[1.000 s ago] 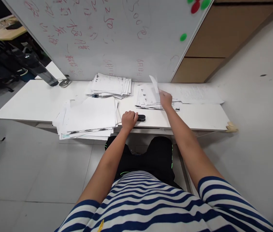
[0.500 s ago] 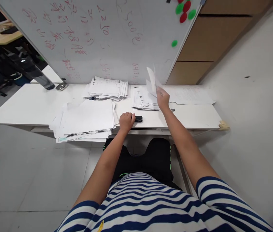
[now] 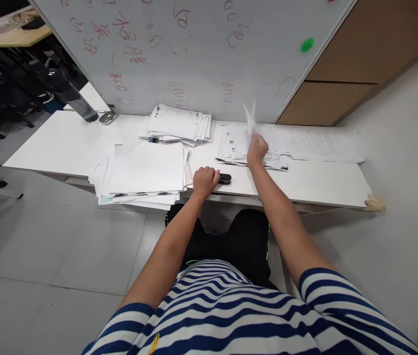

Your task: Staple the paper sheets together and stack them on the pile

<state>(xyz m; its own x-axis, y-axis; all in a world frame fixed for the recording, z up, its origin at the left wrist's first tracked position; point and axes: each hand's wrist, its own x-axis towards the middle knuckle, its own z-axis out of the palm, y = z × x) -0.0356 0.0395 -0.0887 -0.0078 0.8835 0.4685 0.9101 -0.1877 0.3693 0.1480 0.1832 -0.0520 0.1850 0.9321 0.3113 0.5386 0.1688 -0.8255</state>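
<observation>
My left hand (image 3: pixel 205 182) is closed over a black stapler (image 3: pixel 225 179) near the desk's front edge; only the stapler's right end shows. My right hand (image 3: pixel 257 148) grips some white paper sheets (image 3: pixel 250 118), which stand up from the fist and look blurred. Under and beside that hand lies a fanned stack of printed papers (image 3: pixel 231 145). Left of the stapler, a large pile of white sheets (image 3: pixel 145 167) overhangs the desk's front edge. Behind it rests another stack of printed papers (image 3: pixel 177 121).
The white desk (image 3: pixel 64 143) runs along a whiteboard (image 3: pixel 201 59) with red writing. A dark bottle (image 3: pixel 70 93) and a computer mouse (image 3: pixel 107 117) are at the back left. A printed sheet (image 3: pixel 323 143) lies at the right, near a tan corner pad (image 3: pixel 374 202).
The view has shifted, so the scene sits further right. My right hand has turned with the sheets, which now appear more edge-on. My left hand stays on the stapler.
</observation>
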